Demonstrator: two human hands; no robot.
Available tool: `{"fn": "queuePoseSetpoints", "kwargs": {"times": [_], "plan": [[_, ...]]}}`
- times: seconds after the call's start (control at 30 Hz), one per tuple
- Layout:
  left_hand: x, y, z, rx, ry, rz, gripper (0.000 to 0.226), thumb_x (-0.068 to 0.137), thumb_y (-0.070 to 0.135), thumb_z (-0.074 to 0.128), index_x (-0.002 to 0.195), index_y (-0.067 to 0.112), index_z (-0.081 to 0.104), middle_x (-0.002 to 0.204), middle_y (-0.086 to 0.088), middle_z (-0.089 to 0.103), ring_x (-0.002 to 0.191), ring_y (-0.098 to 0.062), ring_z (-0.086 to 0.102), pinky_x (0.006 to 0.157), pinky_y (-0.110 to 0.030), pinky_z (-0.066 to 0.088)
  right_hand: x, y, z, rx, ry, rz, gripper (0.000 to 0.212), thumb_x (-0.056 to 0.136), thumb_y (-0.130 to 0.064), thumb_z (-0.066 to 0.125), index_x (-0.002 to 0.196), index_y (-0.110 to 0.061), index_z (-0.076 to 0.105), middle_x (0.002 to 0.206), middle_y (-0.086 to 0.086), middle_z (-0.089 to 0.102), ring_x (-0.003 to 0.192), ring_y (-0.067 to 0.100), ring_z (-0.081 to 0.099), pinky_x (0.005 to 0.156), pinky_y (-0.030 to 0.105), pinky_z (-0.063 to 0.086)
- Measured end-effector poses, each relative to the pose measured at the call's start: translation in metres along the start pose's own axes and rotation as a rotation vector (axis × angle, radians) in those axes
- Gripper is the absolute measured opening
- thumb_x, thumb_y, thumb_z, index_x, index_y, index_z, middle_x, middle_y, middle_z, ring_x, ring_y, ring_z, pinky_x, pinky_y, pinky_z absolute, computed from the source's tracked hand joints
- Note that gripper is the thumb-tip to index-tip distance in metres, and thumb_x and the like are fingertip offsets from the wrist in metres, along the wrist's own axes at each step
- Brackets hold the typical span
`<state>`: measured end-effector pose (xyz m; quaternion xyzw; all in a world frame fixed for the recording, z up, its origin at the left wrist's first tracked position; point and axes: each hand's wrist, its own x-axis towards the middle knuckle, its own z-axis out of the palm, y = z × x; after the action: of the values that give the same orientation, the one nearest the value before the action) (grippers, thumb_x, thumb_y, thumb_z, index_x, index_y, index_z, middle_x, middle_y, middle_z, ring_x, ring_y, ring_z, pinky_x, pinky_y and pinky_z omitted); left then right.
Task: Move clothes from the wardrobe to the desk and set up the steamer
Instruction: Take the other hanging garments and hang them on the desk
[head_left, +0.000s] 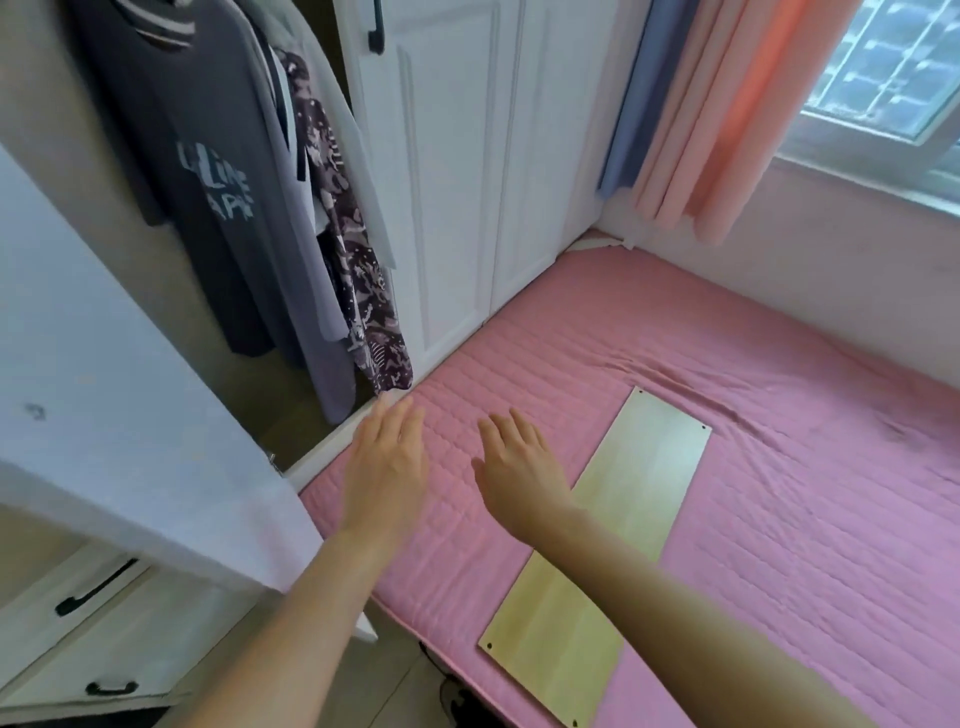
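Hands reach forward, both empty, fingers spread flat and palms down over a pink mattress (753, 467). The left hand (387, 467) sits nearest the open wardrobe (311, 452), its fingertips just short of the sill; the right hand (519, 470) hovers beside it, above the upper end of a pale wooden board (613, 525) lying on the mattress. Neither hand grips anything.

Beyond and up to the left hang the clothes: a dark printed T-shirt (208, 171), a grey garment (311, 291) behind it and a patterned dark purple piece (358, 291) closest to the hands. They hang upright, long axis vertical, hems ending just above the left fingertips. Judging by the layout, the left hand has the shorter reach to the rail, which is out of view above, and a lift would need to go upward rather than forward. The open door (104, 415) stands on the near left. Past the wardrobe, closed white doors (467, 208), blue and pink curtains (727, 114) and a window (893, 62) fill the far corner. No desk or steamer is visible, so the task looks barely begun.
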<state>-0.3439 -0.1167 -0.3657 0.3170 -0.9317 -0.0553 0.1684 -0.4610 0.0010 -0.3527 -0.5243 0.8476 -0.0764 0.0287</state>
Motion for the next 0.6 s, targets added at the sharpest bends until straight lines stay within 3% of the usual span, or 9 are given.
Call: {"fn": "queuePoseSetpoints", "kwargs": {"times": [0.17, 0.3, 0.4, 0.53, 0.6], "plan": [[0.067, -0.011, -0.003, 0.050, 0.065, -0.150, 0.042, 0.084, 0.005, 0.066, 0.125, 0.003, 0.058, 0.131, -0.015, 0.058, 0.131, -0.034, 0.044, 0.104, -0.048, 0.043, 0.073, 0.015, -0.026, -0.045, 0.086, -0.134, 0.048, 0.091, -0.021, 0.056, 0.131, 0.003, 0.047, 0.134, 0.021, 0.051, 0.133, 0.042, 0.038, 0.107, 0.051, 0.037], [0.110, -0.025, -0.009, 0.100, 0.076, -0.257, 0.044, 0.085, 0.014, 0.066, 0.127, 0.004, 0.056, 0.133, -0.014, 0.056, 0.132, -0.033, 0.043, 0.106, -0.045, 0.041, 0.129, 0.017, -0.044, -0.030, 0.131, -0.251, 0.043, 0.089, -0.014, 0.059, 0.126, 0.005, 0.051, 0.128, 0.021, 0.054, 0.130, 0.042, 0.041, 0.108, 0.049, 0.038], [0.142, -0.037, -0.021, 0.130, 0.110, -0.308, 0.045, 0.086, 0.015, 0.064, 0.129, 0.006, 0.055, 0.135, -0.013, 0.055, 0.133, -0.033, 0.043, 0.106, -0.043, 0.041, 0.169, 0.014, -0.055, -0.032, 0.193, -0.342, 0.029, 0.087, -0.013, 0.061, 0.112, 0.003, 0.061, 0.114, 0.017, 0.060, 0.117, 0.039, 0.052, 0.107, 0.046, 0.040], [0.182, -0.058, -0.041, 0.178, 0.169, -0.340, 0.049, 0.082, 0.013, 0.069, 0.128, 0.005, 0.056, 0.132, -0.014, 0.057, 0.129, -0.034, 0.047, 0.102, -0.045, 0.045, 0.218, 0.005, -0.075, 0.054, 0.203, -0.410, 0.040, 0.094, -0.021, 0.053, 0.126, 0.003, 0.051, 0.125, 0.015, 0.055, 0.125, 0.036, 0.045, 0.110, 0.041, 0.037], [0.200, -0.068, -0.053, 0.212, 0.201, -0.350, 0.049, 0.082, 0.013, 0.069, 0.128, 0.005, 0.056, 0.132, -0.014, 0.058, 0.129, -0.034, 0.047, 0.100, -0.045, 0.046, 0.242, -0.002, -0.092, 0.071, 0.249, -0.446, 0.033, 0.089, -0.017, 0.061, 0.114, 0.004, 0.060, 0.111, 0.016, 0.061, 0.110, 0.035, 0.055, 0.098, 0.040, 0.048]]}}
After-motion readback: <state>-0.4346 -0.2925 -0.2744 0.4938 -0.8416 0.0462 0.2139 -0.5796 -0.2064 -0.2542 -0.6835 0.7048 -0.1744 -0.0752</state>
